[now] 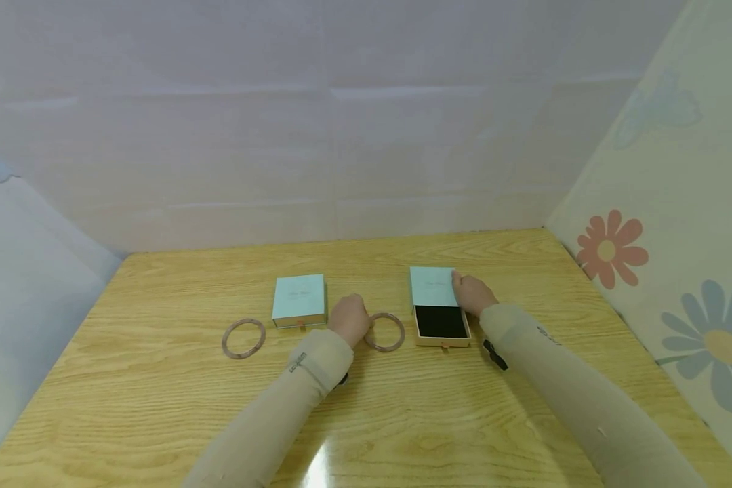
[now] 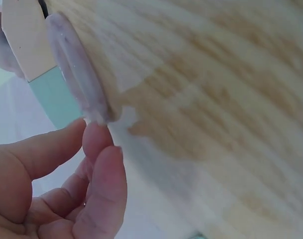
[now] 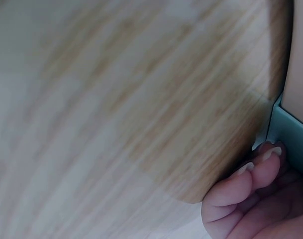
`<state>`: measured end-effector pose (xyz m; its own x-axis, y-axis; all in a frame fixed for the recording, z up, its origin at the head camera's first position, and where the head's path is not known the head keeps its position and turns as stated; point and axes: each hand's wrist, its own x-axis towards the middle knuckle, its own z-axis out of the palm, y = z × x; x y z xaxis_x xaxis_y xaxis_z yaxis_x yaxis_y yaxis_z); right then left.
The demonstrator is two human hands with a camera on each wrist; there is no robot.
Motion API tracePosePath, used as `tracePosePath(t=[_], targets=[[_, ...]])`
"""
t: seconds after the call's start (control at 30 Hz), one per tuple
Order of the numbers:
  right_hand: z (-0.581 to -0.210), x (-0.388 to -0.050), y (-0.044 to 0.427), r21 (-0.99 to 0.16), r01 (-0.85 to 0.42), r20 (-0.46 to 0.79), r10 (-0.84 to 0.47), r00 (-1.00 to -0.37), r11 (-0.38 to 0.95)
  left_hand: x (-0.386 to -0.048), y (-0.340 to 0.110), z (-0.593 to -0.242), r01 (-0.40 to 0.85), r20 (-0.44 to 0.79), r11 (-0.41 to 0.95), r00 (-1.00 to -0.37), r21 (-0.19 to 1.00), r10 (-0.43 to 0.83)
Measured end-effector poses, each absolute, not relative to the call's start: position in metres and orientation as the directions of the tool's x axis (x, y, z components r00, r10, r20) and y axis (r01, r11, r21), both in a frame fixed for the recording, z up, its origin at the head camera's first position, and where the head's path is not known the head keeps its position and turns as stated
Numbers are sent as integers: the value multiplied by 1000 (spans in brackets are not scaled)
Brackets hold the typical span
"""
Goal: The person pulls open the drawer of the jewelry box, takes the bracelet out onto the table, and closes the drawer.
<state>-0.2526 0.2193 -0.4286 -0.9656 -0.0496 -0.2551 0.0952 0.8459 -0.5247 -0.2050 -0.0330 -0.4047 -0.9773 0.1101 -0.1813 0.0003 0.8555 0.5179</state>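
My left hand (image 1: 350,320) pinches the edge of a pale purple bangle (image 1: 385,350) between thumb and fingertips. In the left wrist view that bangle (image 2: 76,64) tilts up from the wood. To its right a light-blue drawer box (image 1: 433,287) has its drawer (image 1: 442,342) pulled out toward me, showing a black lining. My right hand (image 1: 474,295) grips the right side of this box's cover, thumb near the top edge. Seen from the right wrist, its fingers (image 3: 228,191) curl against the blue cover (image 3: 290,132).
A second light-blue box (image 1: 300,295), closed, stands left of my left hand. Another bangle (image 1: 244,355) lies flat on the wooden table (image 1: 158,400) at the left. A pale wall (image 1: 341,156) stands behind the table, and a flower-printed panel (image 1: 677,224) along its right side.
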Motion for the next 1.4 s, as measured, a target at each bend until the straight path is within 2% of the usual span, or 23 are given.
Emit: tracePosePath(t=[0.23,0.5,0.8,1.4], targets=[[-432,-256,221,-521,102,-263,-45,-964,847,-197,-33,-397,24,-129,821,-984,570,119],[-429,-254,219,-506,96,-257,-43,-966,857,-187,-28,-396,37,-87,674,-985,738,149],[-427,-254,219,-498,96,-270,-49,-962,862,-178,-18,-402,-74,-171,465,-971,882,170],[-428,-256,223,-503,128,-314,-43,-948,855,-165,-5,-409,-119,-179,264,-960,957,217]])
